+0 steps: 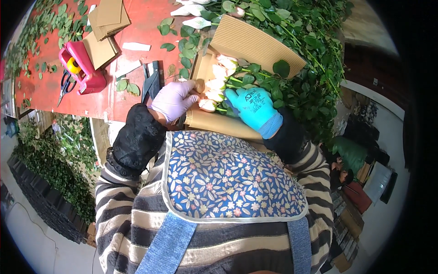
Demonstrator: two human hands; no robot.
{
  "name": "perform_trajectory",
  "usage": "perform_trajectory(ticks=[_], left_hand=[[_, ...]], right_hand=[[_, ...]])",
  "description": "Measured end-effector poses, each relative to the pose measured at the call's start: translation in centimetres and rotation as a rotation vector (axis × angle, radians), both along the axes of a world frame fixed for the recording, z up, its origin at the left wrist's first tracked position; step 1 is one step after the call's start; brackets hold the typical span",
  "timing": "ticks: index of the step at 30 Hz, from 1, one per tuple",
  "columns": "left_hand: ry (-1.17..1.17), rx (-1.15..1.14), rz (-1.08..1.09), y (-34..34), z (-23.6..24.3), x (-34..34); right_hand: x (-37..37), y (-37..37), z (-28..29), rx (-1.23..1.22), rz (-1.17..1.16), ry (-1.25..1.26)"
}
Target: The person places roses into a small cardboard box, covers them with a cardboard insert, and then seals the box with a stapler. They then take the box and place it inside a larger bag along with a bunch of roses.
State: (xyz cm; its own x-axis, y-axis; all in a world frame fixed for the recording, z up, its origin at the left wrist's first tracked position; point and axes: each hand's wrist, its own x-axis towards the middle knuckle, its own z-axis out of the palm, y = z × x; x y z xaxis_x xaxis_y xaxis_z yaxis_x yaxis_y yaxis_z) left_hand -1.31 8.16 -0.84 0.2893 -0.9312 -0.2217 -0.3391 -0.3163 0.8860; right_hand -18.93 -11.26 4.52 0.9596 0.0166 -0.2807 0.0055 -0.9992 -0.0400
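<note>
Several pale pink roses (219, 71) lie in a row on brown corrugated cardboard (253, 43), heads to the left, leafy stems to the right. My left hand (173, 99), in a lilac glove, is at the left of the flower heads. Its fingers are bent and closed at the cardboard's edge beside the lower roses; what they pinch is not clear. My right hand (255, 107), in a turquoise glove with a dark palm, is closed at the stems just below the nearest rose heads. Its fingertips are partly hidden. A nearer flap of brown wrap (223, 124) lies below both hands.
Dark shears (151, 82) lie left of my left hand on the red table (141, 20). Farther left are a pink tape dispenser (84, 68), small scissors (66, 86) and cardboard sheets (102, 48). Leafy stems (315, 59) pile up right; white-netted flower heads (197, 23) lie behind.
</note>
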Motion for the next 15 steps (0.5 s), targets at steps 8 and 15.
perform_trajectory(ticks=[8,15], left_hand=[[0.211,-0.027,0.032,-0.1,-0.8,-0.6],[0.01,0.093,0.01,-2.3,-0.1,0.1]], right_hand=[[-0.3,0.3,0.3,-0.019,0.003,-0.017],[-0.2,0.3,-0.1,-0.032,-0.013,-0.028]])
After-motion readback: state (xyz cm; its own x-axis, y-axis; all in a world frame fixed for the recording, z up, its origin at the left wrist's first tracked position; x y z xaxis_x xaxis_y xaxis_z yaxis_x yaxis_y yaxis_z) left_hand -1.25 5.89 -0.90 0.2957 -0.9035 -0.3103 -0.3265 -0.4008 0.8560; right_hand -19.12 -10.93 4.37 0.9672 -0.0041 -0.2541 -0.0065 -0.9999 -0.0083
